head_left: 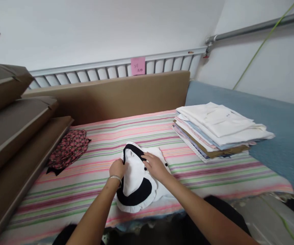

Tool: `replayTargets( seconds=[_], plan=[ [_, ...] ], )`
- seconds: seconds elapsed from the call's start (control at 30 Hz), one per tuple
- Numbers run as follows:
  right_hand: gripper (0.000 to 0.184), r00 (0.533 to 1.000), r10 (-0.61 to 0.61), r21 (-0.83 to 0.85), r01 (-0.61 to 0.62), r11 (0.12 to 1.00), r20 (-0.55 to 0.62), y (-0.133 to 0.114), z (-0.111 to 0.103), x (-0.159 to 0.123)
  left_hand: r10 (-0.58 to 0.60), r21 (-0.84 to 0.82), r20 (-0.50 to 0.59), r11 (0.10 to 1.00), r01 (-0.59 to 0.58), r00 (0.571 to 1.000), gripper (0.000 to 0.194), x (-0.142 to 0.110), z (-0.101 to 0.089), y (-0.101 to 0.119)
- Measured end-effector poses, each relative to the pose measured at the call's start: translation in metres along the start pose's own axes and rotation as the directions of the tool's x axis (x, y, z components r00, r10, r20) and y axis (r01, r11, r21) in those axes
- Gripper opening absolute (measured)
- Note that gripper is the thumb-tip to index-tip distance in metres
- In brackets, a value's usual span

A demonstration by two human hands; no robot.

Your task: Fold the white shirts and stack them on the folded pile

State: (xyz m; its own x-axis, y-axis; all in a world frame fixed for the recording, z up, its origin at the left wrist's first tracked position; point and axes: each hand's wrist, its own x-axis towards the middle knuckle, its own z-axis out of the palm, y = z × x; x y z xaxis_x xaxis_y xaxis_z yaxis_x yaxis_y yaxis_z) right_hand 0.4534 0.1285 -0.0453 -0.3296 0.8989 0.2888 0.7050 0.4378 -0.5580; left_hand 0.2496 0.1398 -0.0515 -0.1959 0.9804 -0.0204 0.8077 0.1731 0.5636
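Observation:
A folded white shirt point(133, 177) lies on the striped cloth in front of me, its neck opening toward the left. It has a wide black collar with a white ruffled edge and small black buttons. My left hand point(117, 169) is closed on the collar's edge at the left side of the neck opening, with a bracelet on the wrist. My right hand point(156, 166) lies on the shirt's front near the upper end of the black collar, beside a button. Its fingers are stretched out and somewhat apart, touching the fabric.
A stack of folded garments point(220, 129) sits to the right, white on top. At left, a dark red patterned cloth item point(69, 148) lies against large stacked brown-grey padded boards point(21, 136). Behind stand a brown board point(126, 92) and a radiator point(98, 73) with a pink note point(138, 65).

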Motion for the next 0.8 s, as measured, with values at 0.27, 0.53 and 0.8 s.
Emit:
replayTargets(
  seconds=[0.27,0.53,0.8],
  plan=[
    [0.037,0.979,-0.145,0.091,0.133,0.987,0.141,0.018,-0.001,-0.049,0.003,-0.154,0.076,0.988,0.009,0.997,0.015,0.017,0.009,-0.019],
    [0.036,0.873,0.438,0.405,-0.329,0.853,-0.216,0.073,-0.019,-0.049,0.265,-0.091,-0.109,0.957,-0.275,0.958,0.028,-0.057,-0.004,-0.008],
    [0.034,0.650,0.563,0.760,-0.648,0.059,0.510,0.084,-0.026,-0.042,0.271,-0.034,-0.333,0.954,-0.299,0.903,0.033,-0.124,0.013,-0.136]
  ],
)
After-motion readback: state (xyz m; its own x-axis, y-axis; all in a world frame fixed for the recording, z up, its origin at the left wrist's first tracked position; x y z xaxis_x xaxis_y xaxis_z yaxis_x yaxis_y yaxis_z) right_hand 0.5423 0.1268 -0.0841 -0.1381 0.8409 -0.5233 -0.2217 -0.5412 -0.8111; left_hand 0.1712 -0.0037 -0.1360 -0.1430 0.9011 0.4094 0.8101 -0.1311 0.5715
